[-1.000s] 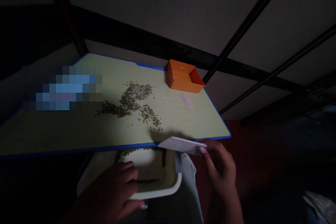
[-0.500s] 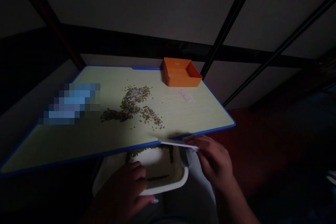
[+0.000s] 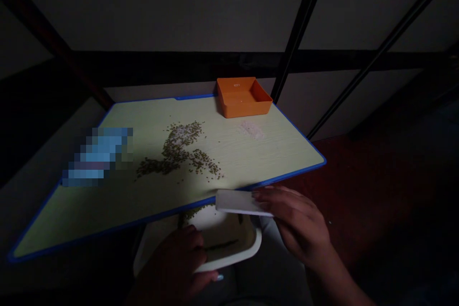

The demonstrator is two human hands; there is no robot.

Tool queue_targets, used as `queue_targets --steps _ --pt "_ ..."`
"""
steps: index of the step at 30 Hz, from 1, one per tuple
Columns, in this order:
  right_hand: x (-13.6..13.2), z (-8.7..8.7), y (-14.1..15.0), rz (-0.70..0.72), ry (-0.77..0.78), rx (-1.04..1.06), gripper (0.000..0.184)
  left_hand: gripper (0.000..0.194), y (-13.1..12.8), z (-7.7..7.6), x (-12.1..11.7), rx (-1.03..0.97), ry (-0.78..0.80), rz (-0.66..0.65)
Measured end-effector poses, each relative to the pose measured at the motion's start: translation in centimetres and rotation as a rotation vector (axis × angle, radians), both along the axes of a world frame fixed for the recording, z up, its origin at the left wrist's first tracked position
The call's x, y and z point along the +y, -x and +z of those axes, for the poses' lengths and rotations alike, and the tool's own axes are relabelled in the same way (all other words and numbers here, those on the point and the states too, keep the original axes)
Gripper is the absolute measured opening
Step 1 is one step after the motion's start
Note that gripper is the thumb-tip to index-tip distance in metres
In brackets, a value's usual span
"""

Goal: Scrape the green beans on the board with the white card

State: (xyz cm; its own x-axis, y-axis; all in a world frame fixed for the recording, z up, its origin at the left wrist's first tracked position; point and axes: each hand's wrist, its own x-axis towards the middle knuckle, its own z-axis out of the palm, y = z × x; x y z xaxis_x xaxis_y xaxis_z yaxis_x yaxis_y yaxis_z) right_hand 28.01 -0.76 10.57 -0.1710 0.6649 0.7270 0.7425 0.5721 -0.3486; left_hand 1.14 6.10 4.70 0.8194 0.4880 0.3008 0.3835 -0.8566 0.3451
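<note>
My left hand (image 3: 182, 253) is closed on the near rim of a white plastic basin (image 3: 247, 250), its thumb outside the rim. Some small dark green grains lie inside the basin, which is partly under the table edge. In my right hand (image 3: 297, 220) is a flat white rectangular piece (image 3: 234, 202), gripped by its right end over the basin's right side and next to the table edge. Beyond it on the table, small green grains (image 3: 202, 160) lie in a spread heap mixed with white ones.
The pale table (image 3: 150, 129) has a blue edge. An orange open box (image 3: 247, 109) stands at its back right corner, with a small patch of white grains (image 3: 252, 129) in front. At the left lies a pixelated blue object (image 3: 102, 153). Wall panels stand behind.
The white piece in my right hand has tilted, so more of its flat face shows. My left hand still holds the basin. The view has shifted slightly.
</note>
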Motion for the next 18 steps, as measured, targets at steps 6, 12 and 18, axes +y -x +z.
queue_targets --steps 6,12,18 --pt "-0.2 -0.9 0.9 -0.021 -0.101 -0.171 0.021 0.043 -0.2 0.9 0.0 0.041 -0.03 -0.021" --pt "0.0 -1.2 1.5 -0.06 -0.086 -0.197 0.025 0.036 0.4 0.8 0.2 0.086 -0.083 -0.035" --pt "0.6 -1.8 1.6 -0.146 -0.093 -0.247 0.028 0.033 0.8 0.3 0.4 0.105 -0.078 -0.051"
